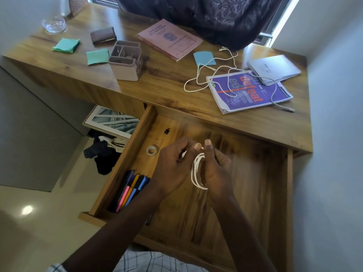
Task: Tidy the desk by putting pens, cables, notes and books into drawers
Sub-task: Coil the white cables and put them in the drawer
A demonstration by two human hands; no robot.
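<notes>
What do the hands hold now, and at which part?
A coiled white cable: the right hand grips the loops, the left hand pinches the top.

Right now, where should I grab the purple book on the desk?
Pinch the purple book by its near edge, coming from the drawer side. It lies flat; a white cable crosses it and a grey notebook overlaps its far corner.

My left grip curled, pinching the end of the white cable, my right grip curled round its loops, thumb up, both bare forearms reaching forward, hands nearly touching
</notes>
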